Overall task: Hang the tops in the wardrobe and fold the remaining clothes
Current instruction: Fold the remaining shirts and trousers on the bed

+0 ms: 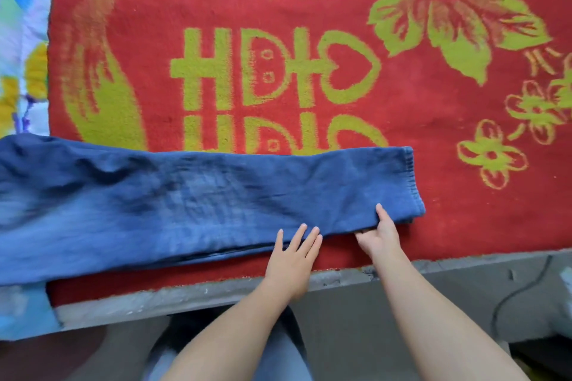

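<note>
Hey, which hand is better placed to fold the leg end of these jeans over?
Right. The right hand pinches the jeans near the hem, thumb on top, fingers tucked under. The left hand only lies flat on the near edge.

One camera sits on the person's head. It looks forward and steeply down, from close by, at blue jeans (185, 210) on the near part of a red blanket (402, 120). The person's legs (278, 349) show straight below, at the near edge.
</note>
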`<action>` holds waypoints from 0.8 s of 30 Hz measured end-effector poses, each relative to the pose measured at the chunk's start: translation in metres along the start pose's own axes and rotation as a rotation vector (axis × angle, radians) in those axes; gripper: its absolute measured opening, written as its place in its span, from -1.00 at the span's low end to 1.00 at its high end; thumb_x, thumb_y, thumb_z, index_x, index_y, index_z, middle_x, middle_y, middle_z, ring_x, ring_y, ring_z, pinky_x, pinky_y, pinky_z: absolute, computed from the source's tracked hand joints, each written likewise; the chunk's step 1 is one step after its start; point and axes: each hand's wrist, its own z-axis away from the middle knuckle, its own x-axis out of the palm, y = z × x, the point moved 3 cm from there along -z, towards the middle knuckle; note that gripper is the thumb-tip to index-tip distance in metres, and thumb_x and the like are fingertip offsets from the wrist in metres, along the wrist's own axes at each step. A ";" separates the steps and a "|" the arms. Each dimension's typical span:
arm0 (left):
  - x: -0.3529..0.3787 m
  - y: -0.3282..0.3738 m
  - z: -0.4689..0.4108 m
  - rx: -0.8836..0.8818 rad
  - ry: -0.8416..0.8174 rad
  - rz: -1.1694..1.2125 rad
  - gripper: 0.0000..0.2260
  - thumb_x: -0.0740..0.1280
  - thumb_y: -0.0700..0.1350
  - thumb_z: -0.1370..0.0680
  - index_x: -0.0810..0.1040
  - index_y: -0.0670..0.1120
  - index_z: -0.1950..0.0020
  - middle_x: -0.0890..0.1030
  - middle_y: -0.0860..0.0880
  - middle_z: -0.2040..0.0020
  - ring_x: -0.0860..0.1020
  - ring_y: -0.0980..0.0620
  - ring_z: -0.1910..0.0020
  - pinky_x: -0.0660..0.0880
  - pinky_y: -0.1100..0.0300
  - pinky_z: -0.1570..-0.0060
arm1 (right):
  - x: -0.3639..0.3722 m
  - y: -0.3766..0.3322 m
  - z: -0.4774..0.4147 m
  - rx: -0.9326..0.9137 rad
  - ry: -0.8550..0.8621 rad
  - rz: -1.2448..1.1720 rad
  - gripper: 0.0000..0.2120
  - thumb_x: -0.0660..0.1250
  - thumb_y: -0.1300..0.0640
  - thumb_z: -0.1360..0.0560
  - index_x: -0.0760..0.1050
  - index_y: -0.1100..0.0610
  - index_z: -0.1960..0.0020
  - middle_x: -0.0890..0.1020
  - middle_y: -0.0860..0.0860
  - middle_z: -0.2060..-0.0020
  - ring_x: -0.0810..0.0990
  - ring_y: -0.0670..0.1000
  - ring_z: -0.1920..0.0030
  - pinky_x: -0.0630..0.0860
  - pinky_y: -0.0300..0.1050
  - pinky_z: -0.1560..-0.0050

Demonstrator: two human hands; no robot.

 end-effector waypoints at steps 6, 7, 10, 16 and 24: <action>-0.038 -0.018 -0.006 -0.066 -0.156 0.750 -0.50 0.21 -0.10 -0.57 0.21 -0.06 -0.50 0.10 0.06 -0.54 -0.04 0.09 -0.53 -0.08 0.04 -0.46 | 0.017 -0.007 0.043 -0.676 0.135 0.444 -0.90 0.27 0.32 -0.52 0.55 0.24 0.00 0.61 0.05 0.11 0.52 0.01 0.04 0.49 -0.02 -0.07; -0.049 -0.027 0.001 -0.148 -0.122 1.094 -0.62 0.22 -0.14 -0.58 0.38 -0.07 -0.40 0.32 0.03 -0.46 0.13 0.07 -0.49 0.07 0.15 -0.41 | 0.025 -0.001 0.057 -0.811 0.111 0.551 -0.85 0.28 0.29 -0.52 0.55 0.29 -0.05 0.63 0.10 0.06 0.53 -0.01 0.04 0.48 -0.05 -0.06; -0.061 -0.075 0.033 -0.406 0.117 1.985 -0.74 0.10 -0.04 -0.62 0.50 -0.05 -0.19 0.56 -0.01 -0.15 0.39 0.00 -0.31 0.17 0.07 -0.34 | 0.053 0.036 0.109 -1.234 -0.169 0.771 -0.73 0.23 0.20 -0.49 0.55 0.30 -0.11 0.63 0.22 -0.03 0.53 0.04 -0.02 0.41 -0.06 -0.11; -0.062 -0.189 0.093 -0.336 0.356 2.455 -0.21 0.29 0.45 -0.18 0.64 -0.16 -0.10 0.63 -0.23 -0.07 0.62 -0.20 -0.02 0.58 -0.11 0.05 | 0.079 0.176 0.140 -1.582 -0.592 1.745 -0.50 0.27 -0.03 -0.34 0.33 -0.10 -0.27 0.58 0.10 -0.20 0.48 0.16 -0.24 0.45 0.13 -0.16; -0.018 -0.215 0.098 -0.783 0.533 1.666 -0.77 0.27 -0.34 -0.54 0.47 -0.17 -0.17 0.60 -0.09 0.22 0.57 0.01 0.33 0.51 0.14 0.24 | 0.052 0.190 0.109 -1.598 -0.675 2.175 -0.51 0.41 -0.08 -0.28 0.52 -0.05 -0.21 0.58 0.13 -0.20 0.50 0.12 -0.26 0.49 0.18 -0.12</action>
